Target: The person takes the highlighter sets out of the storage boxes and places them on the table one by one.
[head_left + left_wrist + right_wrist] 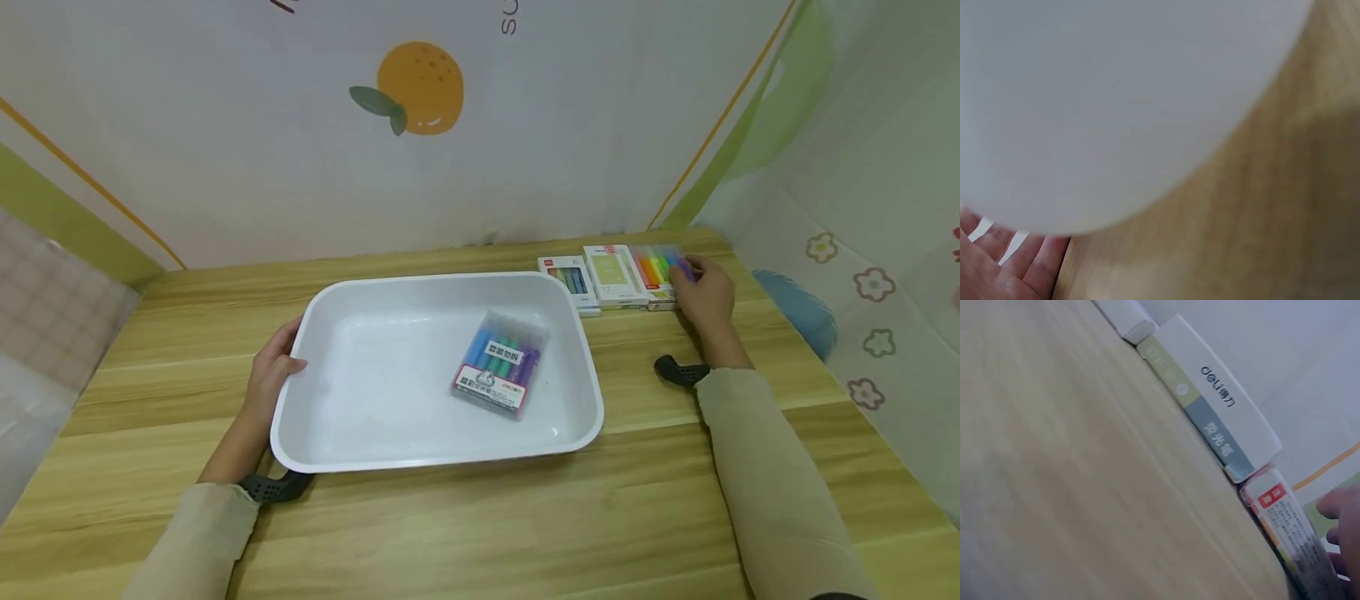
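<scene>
My left hand [272, 371] holds the left side of a white plastic tray [360, 459], thumb over the rim and fingers against its outer wall. In the left wrist view the tray [1104, 112] hides part of those fingers [1038, 265]. A clear pack of blue, green and purple highlighters [498, 364] lies tilted inside the tray, right of its middle. At the back right, my right hand [705, 296] grips the right edge of a clear pack of rainbow highlighters [654, 265]. In the right wrist view, curled fingers [1333, 503] show beside a pack's printed end [1288, 528].
Left of the rainbow pack stand a white and green highlighter box [615, 275] and a white box with a window [567, 279]. These line the back of the wooden table [465, 533], near a fabric backdrop [300, 167]. Another curtain [870, 242] hangs along the right edge.
</scene>
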### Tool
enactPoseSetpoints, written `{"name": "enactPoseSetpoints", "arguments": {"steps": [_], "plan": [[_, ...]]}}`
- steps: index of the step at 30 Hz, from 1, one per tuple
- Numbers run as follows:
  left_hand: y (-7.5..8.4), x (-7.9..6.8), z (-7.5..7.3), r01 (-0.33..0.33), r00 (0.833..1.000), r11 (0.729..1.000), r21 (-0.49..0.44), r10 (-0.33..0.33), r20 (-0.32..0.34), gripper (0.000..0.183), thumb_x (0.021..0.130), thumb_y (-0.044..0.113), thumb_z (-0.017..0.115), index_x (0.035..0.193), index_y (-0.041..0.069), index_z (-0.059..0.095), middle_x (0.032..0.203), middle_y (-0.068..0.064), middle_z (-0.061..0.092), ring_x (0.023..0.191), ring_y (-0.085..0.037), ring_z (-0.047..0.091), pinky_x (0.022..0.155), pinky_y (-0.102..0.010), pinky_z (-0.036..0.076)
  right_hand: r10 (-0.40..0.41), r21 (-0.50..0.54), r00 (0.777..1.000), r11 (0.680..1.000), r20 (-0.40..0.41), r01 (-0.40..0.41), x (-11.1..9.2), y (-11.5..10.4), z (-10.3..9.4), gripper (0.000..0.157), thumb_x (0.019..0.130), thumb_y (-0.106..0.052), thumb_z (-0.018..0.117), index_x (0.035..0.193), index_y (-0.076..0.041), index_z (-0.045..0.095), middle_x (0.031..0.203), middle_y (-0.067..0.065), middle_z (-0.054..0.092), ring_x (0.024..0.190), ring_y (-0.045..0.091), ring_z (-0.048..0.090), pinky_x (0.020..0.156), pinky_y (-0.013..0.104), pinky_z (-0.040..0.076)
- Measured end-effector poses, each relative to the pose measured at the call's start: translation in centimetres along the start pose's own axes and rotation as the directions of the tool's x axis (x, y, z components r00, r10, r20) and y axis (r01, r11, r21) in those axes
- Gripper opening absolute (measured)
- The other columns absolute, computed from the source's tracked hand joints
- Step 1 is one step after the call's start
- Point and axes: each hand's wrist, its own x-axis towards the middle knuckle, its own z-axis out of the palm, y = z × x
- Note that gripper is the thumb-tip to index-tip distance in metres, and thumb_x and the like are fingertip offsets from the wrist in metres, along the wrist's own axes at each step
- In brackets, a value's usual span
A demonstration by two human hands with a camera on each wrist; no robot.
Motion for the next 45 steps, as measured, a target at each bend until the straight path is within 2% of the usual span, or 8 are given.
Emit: {"name": "enactPoseSetpoints", "arguments": {"steps": [7, 11, 15, 21, 27, 36, 45], "plan": [[-0.1, 0.0, -0.1, 0.0, 1.0, 1.0, 0.007, 0.0, 0.006, 0.063, 0.083, -0.006, 0.038, 0.145, -0.015, 0.039, 0.119, 0.02, 0.063, 0.101, -0.002, 0.06, 0.077, -0.013, 0.053, 0.038, 0.001, 0.998, 0.999, 0.057, -0.038, 0.3, -0.5, -0.8, 0.063, 0.102, -0.042, 0.046, 0.151, -0.002, 0.045, 0.148, 0.027, 0.05, 0.136, 0.042, 0.049, 0.112, 0.054, 0.042], [-0.1, 0.1, -0.1, 0.009, 1.0, 1.0, 0.004, -0.009, 0.001, 0.064, 0.082, -0.005, 0.038, 0.146, -0.015, 0.039, 0.118, 0.021, 0.063, 0.102, -0.001, 0.06, 0.078, -0.012, 0.053, 0.028, 0.009, 0.995, 1.0, 0.1, -0.029, 0.2, -1.4, -1.4, 0.066, 0.103, -0.046, 0.043, 0.152, -0.002, 0.042, 0.153, 0.026, 0.045, 0.141, 0.043, 0.042, 0.115, 0.058, 0.037], [-0.1, 0.1, -0.2, 0.016, 1.0, 1.0, 0.019, -0.016, 0.0, 0.064, 0.083, -0.004, 0.038, 0.146, -0.013, 0.039, 0.118, 0.019, 0.062, 0.102, -0.002, 0.059, 0.077, -0.012, 0.053, -0.039, 0.017, 0.992, 0.999, 0.119, 0.037, 0.0, -2.7, -2.0, 0.067, 0.102, -0.047, 0.044, 0.152, -0.002, 0.042, 0.155, 0.025, 0.043, 0.144, 0.045, 0.038, 0.117, 0.06, 0.033], [-0.2, 0.0, -0.4, 0.018, 1.0, 0.999, 0.03, -0.018, 0.011, 0.064, 0.084, -0.004, 0.037, 0.147, -0.013, 0.038, 0.121, 0.017, 0.061, 0.103, -0.003, 0.059, 0.078, -0.012, 0.053, -0.157, 0.018, 0.98, 0.988, 0.124, 0.156, -0.4, -4.8, -2.8, 0.068, 0.101, -0.05, 0.047, 0.15, -0.003, 0.046, 0.152, 0.025, 0.047, 0.14, 0.045, 0.042, 0.113, 0.061, 0.036], [-0.1, 0.0, -0.2, 0.011, 1.0, 0.999, 0.032, -0.012, 0.007, 0.063, 0.084, -0.004, 0.038, 0.146, -0.013, 0.04, 0.12, 0.02, 0.061, 0.104, -0.002, 0.059, 0.078, -0.012, 0.052, -0.196, 0.032, 0.968, 0.981, 0.156, 0.193, -1.4, -7.2, -3.7, 0.068, 0.1, -0.052, 0.049, 0.147, -0.003, 0.05, 0.15, 0.023, 0.05, 0.136, 0.044, 0.047, 0.108, 0.061, 0.041], [-0.3, 0.0, -0.1, -0.011, 1.0, 1.0, 0.008, 0.011, 0.015, 0.062, 0.083, -0.005, 0.038, 0.145, -0.015, 0.039, 0.12, 0.019, 0.062, 0.103, -0.002, 0.059, 0.078, -0.012, 0.053, -0.292, 0.017, 0.928, 0.955, 0.233, 0.296, -3.2, -10.0, -3.9, 0.062, 0.101, -0.049, 0.051, 0.144, -0.004, 0.054, 0.147, 0.022, 0.054, 0.133, 0.044, 0.05, 0.105, 0.063, 0.043], [-0.2, -0.1, -0.3, -0.006, 1.0, 1.0, 0.025, 0.005, 0.022, 0.062, 0.084, -0.004, 0.038, 0.146, -0.013, 0.04, 0.122, 0.018, 0.061, 0.104, -0.003, 0.059, 0.079, -0.012, 0.053, -0.38, 0.086, 0.877, 0.924, 0.293, 0.371, -5.1, -12.2, -3.5, 0.055, 0.101, -0.042, 0.056, 0.141, -0.005, 0.057, 0.145, 0.02, 0.056, 0.13, 0.042, 0.055, 0.103, 0.061, 0.046]]}}
